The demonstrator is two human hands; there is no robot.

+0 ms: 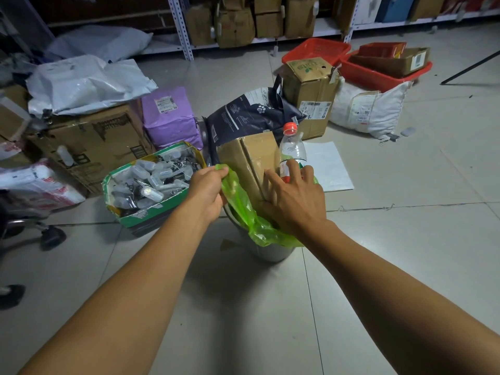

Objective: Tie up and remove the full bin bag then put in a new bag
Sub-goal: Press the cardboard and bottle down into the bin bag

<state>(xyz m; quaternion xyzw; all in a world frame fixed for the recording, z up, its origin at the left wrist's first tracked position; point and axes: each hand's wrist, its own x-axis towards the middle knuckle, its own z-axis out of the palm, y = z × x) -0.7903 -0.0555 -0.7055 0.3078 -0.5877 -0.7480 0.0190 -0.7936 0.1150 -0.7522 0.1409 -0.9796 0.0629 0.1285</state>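
Both bare arms outstretched, left hand curled in a pinching grip, right hand spread, fingers straight.

hands 2 | green bags 1 | bins 1 | bottles 1 | red baskets 2

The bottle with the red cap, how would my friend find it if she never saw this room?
Look for the metal bin lined with a green bag in the middle of the floor. The bottle stands up out of it, right of a cardboard box, under the right hand. It is the only clear thing there with a red cap.
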